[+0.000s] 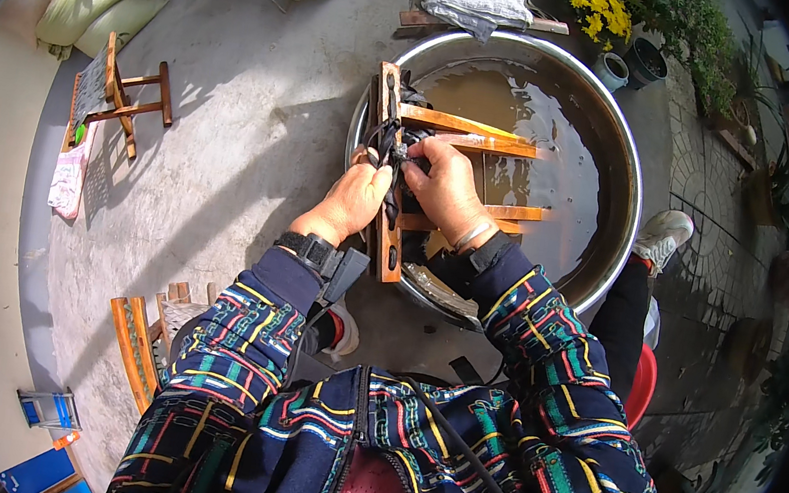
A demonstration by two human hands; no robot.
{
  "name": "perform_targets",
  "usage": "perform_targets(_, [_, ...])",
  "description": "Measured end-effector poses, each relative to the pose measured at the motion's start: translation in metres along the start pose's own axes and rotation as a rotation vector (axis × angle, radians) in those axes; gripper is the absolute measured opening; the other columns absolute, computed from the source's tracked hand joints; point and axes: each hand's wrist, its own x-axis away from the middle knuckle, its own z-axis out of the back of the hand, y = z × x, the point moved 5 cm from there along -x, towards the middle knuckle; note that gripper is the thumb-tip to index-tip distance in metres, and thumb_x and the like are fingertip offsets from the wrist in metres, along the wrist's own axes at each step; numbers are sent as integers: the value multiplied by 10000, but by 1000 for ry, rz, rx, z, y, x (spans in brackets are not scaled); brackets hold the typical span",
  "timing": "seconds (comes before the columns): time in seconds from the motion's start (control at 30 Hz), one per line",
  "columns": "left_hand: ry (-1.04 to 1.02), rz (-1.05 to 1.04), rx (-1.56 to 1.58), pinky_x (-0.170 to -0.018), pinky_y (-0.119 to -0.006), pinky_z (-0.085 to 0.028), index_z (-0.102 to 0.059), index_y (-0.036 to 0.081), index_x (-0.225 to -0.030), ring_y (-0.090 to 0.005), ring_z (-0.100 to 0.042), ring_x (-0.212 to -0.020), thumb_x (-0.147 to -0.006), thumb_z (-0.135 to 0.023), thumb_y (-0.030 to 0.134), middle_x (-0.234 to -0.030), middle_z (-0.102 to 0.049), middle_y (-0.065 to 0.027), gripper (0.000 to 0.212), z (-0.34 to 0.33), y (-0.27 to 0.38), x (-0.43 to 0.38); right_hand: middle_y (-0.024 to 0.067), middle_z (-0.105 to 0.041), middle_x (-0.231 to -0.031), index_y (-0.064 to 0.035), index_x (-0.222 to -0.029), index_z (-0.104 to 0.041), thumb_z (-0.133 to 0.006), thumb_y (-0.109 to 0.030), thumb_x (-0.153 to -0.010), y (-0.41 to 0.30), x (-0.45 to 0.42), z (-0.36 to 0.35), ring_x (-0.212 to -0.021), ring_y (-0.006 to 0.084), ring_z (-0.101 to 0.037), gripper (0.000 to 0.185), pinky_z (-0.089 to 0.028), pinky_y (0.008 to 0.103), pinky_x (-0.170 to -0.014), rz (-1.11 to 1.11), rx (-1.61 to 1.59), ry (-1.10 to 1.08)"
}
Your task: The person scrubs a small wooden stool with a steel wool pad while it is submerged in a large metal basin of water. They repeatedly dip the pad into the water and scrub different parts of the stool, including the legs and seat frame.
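A varnished wooden folding stool (389, 242) leans over the left rim of a large metal basin (632, 144) that holds murky brown water (477, 92). Its legs (507, 147) slant down to the right into the water. Black strips (386, 130) are threaded through slots in its top rail. My left hand (352, 199) grips the rail and strips from the left side. With thumb and index finger, my right hand (445, 182) pinches a small grey glinting wad (399, 151) against the strips at the rail. What the wad is made of is hard to tell.
A grey cloth (477, 7) lies behind the basin, near potted yellow flowers (598, 6). Another wooden stool (124, 95) and stacked sacks (88, 7) are at left. A red tub (642, 387) sits by my right leg, and a slatted wooden piece (131, 346) by my left elbow.
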Motion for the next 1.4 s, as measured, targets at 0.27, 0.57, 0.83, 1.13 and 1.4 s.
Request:
perform_targets(0.27, [8, 70, -52, -950, -458, -453, -583, -83, -1122, -463, -581, -1075, -1045, -406, 293, -1109, -617, -314, 423, 3, -7, -2, 208, -682, -847, -4, -882, -680, -721, -44, -791, -8, -32, 1, -853, 417, -669, 107, -543, 442, -788, 129, -19, 98])
perform_targets(0.57, [-10, 70, -38, -969, -469, -441, -570, -108, -1160, -479, -565, -1099, -1049, -403, 313, -1159, -601, -338, 465, 1, 2, 2, 177, -713, -853, -15, -931, -702, -725, -35, -823, -9, -22, 9, -826, 341, -713, 112, -557, 376, -747, 265, 52, 138])
perform_targets(0.83, [-119, 124, 8, -995, -453, -438, -599, -73, -1161, -470, -568, -1128, -1049, -396, 300, -1161, -622, -320, 439, 0, -8, 0, 173, -658, -822, -19, -856, -669, -719, -29, -791, -7, 31, -3, -847, 381, -654, 82, -537, 442, -779, 31, 50, -76])
perform_targets(1.13, [-18, 56, -6, -983, -442, -443, -624, -60, -1178, -437, -582, -1113, -1048, -405, 304, -1149, -642, -287, 444, 3, -16, -7, 173, -649, -826, -15, -851, -654, -705, -39, -788, -18, 17, -1, -847, 385, -650, 85, -538, 440, -769, 145, 74, 69])
perform_targets(1.4, [-23, 36, 78, -979, -412, -454, -638, -50, -1184, -372, -620, -1079, -1059, -404, 322, -1127, -679, -245, 457, 2, -12, -4, 166, -647, -845, -28, -842, -657, -690, -48, -780, -24, 39, 5, -878, 383, -629, 73, -524, 459, -806, 220, 97, 87])
